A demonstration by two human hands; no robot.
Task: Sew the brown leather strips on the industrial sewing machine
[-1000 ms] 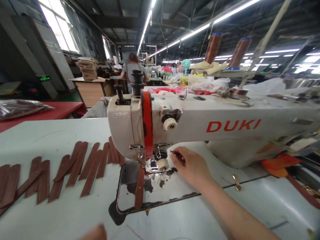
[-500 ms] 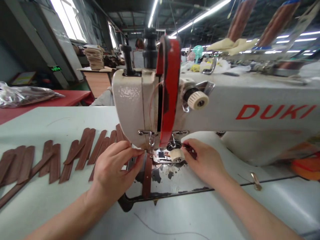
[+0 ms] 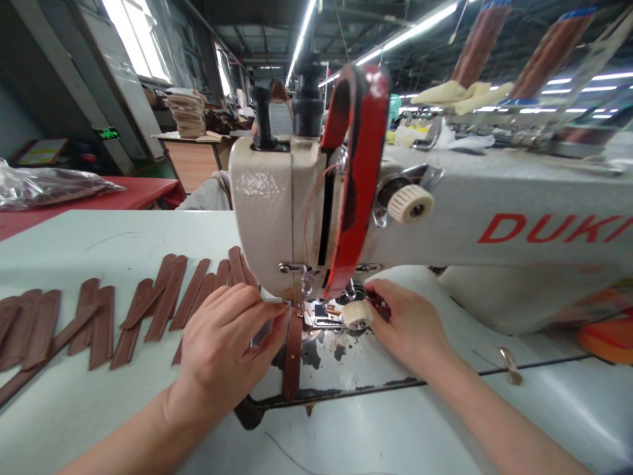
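A narrow brown leather strip (image 3: 293,356) lies lengthwise under the needle area of a white sewing machine (image 3: 267,211). My left hand (image 3: 230,340) is at the strip's left edge, thumb and forefinger pinched together close to the needle. What sits between those fingertips is too small to make out. My right hand (image 3: 408,323) is on the other side of the presser foot, behind a cream knob (image 3: 357,315). Its fingers are curled by a dark reddish piece, mostly hidden, which I cannot identify.
Several brown leather strips (image 3: 101,326) lie in a loose row on the pale table (image 3: 143,415) at left. A red guard (image 3: 359,178) rises in front of the machine head. A loose thread (image 3: 289,455) lies near the front. Behind, a person (image 3: 281,115) is partly visible.
The view has shifted slightly, so the machine head and red guard appear farther right. Both hands keep nearly the same places beside the needle area, and the strip looks little changed.
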